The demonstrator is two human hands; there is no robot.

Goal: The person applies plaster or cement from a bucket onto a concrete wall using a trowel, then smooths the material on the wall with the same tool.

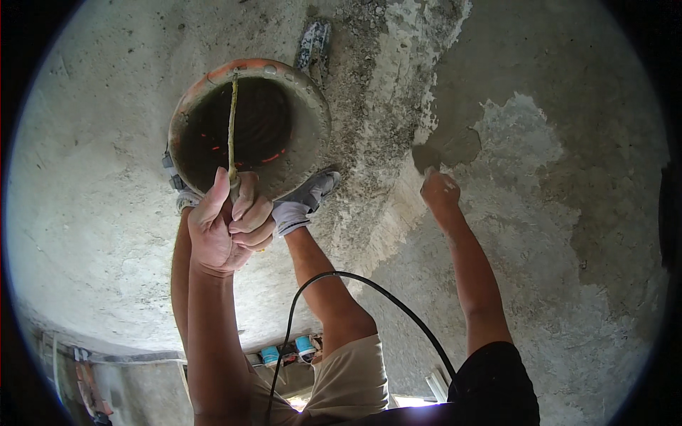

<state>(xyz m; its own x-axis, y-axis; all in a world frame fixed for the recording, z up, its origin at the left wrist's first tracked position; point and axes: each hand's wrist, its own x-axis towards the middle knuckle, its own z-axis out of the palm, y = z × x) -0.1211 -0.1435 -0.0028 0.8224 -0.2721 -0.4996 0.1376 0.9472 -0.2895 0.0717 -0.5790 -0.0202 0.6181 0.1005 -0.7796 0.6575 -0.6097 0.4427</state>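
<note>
My left hand (234,220) is closed around the grip of a long, thin, yellowish-grey tool (232,124). Its far part stands out over a round tub (321,117) with a worn orange rim, which holds dark wet mortar (241,113). Whether the tool is a flat blade seen edge-on, I cannot tell. To the right, my right hand (440,190) is closed on a trowel (426,157) pressed to the wall. Only part of its grey blade shows. Beside the blade lies a fresh smear of wet mortar (458,145).
A mortar-caked block-like object (315,46) lies behind the tub. Gritty rubble (362,92) runs along the foot of the patchy wall (518,206). My shod foot (312,192) is close to the tub. A black cable (398,302) loops in front of me. Blue-and-white containers (305,348) stand behind.
</note>
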